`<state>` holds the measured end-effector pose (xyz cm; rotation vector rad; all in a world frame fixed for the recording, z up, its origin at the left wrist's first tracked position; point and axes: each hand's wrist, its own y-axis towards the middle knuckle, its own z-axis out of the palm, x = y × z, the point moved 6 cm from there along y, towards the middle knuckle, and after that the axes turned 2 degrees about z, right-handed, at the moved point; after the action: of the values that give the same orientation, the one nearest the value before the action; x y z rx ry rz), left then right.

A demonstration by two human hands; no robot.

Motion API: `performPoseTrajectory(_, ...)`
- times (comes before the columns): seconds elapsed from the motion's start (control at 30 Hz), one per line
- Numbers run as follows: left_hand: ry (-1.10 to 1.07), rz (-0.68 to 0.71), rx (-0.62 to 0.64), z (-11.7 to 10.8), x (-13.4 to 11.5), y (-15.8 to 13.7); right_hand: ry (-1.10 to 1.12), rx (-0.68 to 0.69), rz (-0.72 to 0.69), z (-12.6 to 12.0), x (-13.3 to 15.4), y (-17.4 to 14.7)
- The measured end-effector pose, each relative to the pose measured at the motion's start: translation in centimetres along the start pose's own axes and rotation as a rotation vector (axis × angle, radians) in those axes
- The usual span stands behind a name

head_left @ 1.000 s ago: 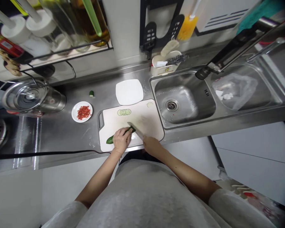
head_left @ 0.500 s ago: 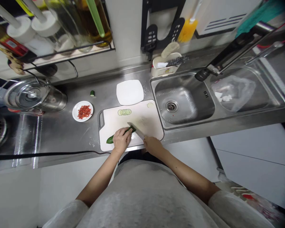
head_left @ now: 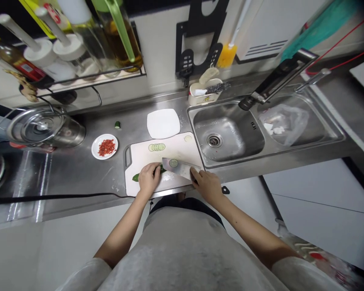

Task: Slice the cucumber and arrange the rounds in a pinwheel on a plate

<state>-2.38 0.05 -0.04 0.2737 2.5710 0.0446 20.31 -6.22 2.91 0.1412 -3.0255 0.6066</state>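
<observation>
Steel counter: left hand (head_left: 149, 178) pins cucumber (head_left: 136, 177); right hand (head_left: 208, 185) grips knife (head_left: 179, 166).

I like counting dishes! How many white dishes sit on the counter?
2. A small round dish of red bits lies left of the cutting board; a bare squarish plate sits behind the board. Others may be hidden.

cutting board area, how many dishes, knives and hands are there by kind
white square plate: 1
small round dish of red bits: 1
knife, a cucumber slice on its blade: 1
hands, left hand on the cucumber, right hand on the knife: 2
total: 5
</observation>
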Motion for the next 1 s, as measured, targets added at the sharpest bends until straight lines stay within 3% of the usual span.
performPoseTrajectory(0.17,-0.104,0.005,-0.008,-0.5,-0.6,2.1,-0.022,-0.035,-0.027,0.0,-0.3,-0.2)
performPoseTrajectory(0.33,-0.083,0.185,0.198,0.7,-4.2,4.7,-0.054,-0.05,-0.057,-0.4,-0.2,-0.3)
performPoseTrajectory(0.53,-0.099,0.189,0.301,1.9,-5.8,5.5,-0.097,-0.092,-0.067,-0.5,-0.6,-0.2)
performPoseTrajectory(0.67,-0.186,0.071,0.293,2.4,-4.8,6.3,-0.115,-0.094,-0.059,-0.2,-1.0,0.2)
performPoseTrajectory(0.83,-0.199,-0.284,0.182,2.8,-1.2,8.8,-0.109,-0.099,-0.039,-0.3,-1.5,0.7)
performPoseTrajectory(1.0,-0.131,-0.357,0.16,3.3,0.5,11.0,-0.101,-0.105,-0.014,0.0,-2.1,0.7)
